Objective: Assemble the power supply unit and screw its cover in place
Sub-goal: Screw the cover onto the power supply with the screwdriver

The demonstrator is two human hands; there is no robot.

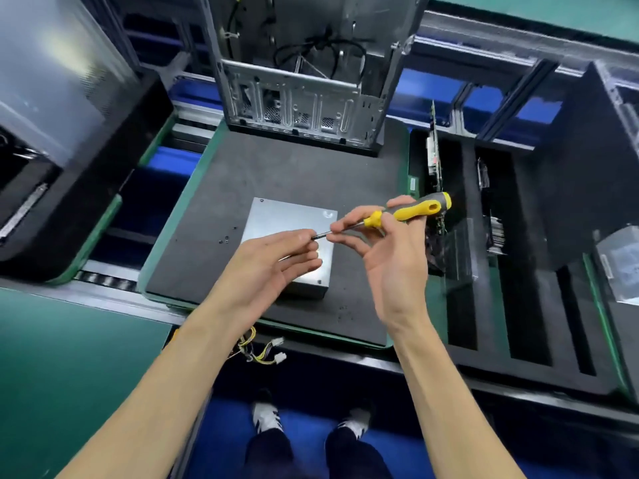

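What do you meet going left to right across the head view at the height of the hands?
Black machine → loose screws → left hand → right hand → screwdriver handle → slotted black foam tray.

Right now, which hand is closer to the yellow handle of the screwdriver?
Right. The right hand holds the screwdriver at its yellow handle; the left hand is at the metal tip, farther from it.

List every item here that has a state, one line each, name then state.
power supply unit: lying flat on the foam mat, cover on top
screwdriver: held above the unit, roughly level
right hand: grips the screwdriver handle
left hand: fingertips at the screwdriver tip
loose screws: lying on the mat left of the unit
computer case: open, standing at the mat's far edge
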